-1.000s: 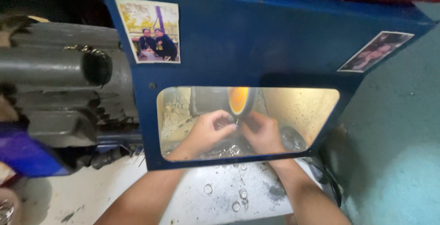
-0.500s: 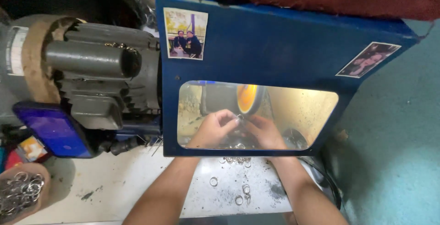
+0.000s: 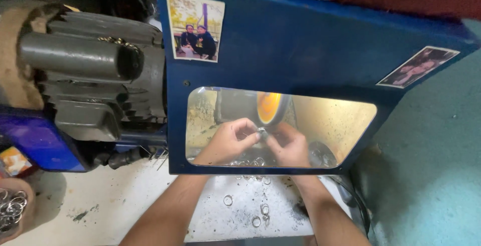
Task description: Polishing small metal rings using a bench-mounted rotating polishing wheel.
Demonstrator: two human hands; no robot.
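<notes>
Behind the blue guard, both hands still pinch a ring, wheel unchanged

Grey motor beside blue guard bearing photos.

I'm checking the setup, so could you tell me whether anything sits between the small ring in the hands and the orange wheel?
Nothing visible: the ring, pinched by both hands, sits just below the orange wheel.

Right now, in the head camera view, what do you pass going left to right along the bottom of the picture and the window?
Bowl of metal rings → grey electric motor → left hand → small ring pinched between both hands → right hand → teal wall.
</notes>
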